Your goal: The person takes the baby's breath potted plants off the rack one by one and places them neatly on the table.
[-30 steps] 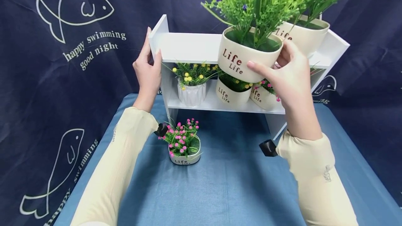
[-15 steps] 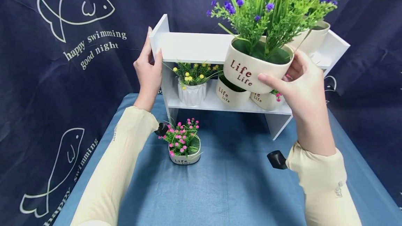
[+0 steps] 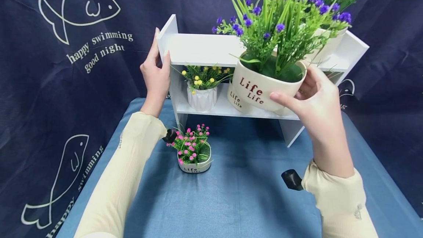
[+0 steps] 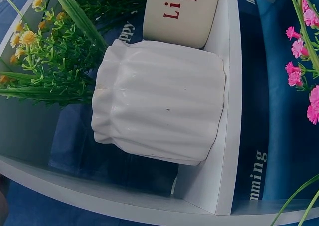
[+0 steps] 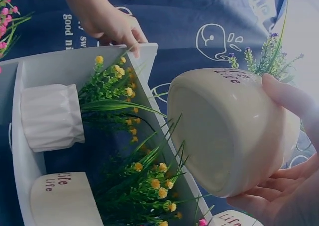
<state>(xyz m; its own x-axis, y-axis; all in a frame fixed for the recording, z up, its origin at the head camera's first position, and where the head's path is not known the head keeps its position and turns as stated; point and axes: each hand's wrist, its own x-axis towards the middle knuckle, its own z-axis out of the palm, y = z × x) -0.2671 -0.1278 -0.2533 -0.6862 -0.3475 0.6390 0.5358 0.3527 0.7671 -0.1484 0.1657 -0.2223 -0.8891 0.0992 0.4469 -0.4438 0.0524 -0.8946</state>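
Note:
My right hand [image 3: 318, 102] holds a cream oval flowerpot [image 3: 257, 89] marked "Life Life", planted with purple flowers and grass. Its thumb lies on the pot's front and its fingers reach round the side. The pot is held up in front of the white shelf [image 3: 205, 49], and its underside shows in the right wrist view. At the shelf's upper left, my left hand [image 3: 156, 71] grips the side panel, thumb at the front edge and fingers outside. A white fluted pot [image 4: 159, 104] with yellow flowers stands on the lower board.
Another cream pot [image 3: 235, 96] on the lower board is partly hidden behind the held one. A larger cream pot [image 3: 328, 45] stands on the top board at right. On the blue cloth [image 3: 218, 201], a small pot of pink flowers [image 3: 194, 167] sits front left.
My right hand has carried the purple-flowered pot down and slightly right, toward the camera, so that it covers more of the lower pots. The left hand stays on the side panel.

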